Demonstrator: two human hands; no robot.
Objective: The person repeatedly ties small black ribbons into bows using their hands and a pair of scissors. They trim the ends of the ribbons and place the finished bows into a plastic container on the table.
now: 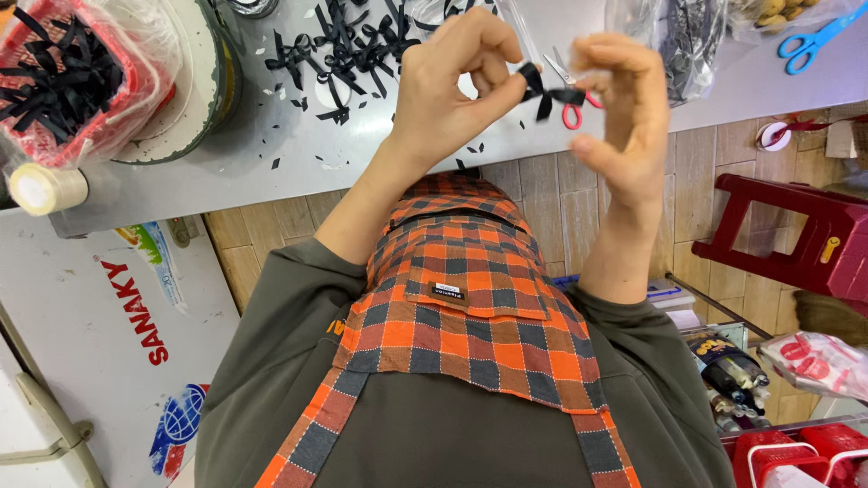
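Both hands are raised over the edge of a steel table (pixel 226 172). Together they pinch a small black ribbon bow (pixel 547 93). My left hand (pixel 452 86) grips the bow's left end between thumb and fingers. My right hand (pixel 624 117) holds its right end with curled fingers. Red-handled scissors (pixel 571 113) lie on the table just behind the bow, partly hidden by my hands. A pile of finished black bows (pixel 348 41) is spread on the table beyond my left hand.
A red basket of black ribbon pieces in a plastic bag (pixel 63 77) stands far left, with a tape roll (pixel 41 188) near the edge. Blue scissors (pixel 809 41) and a clear bag (pixel 683 36) lie right. A red stool (pixel 796 235) stands on the floor.
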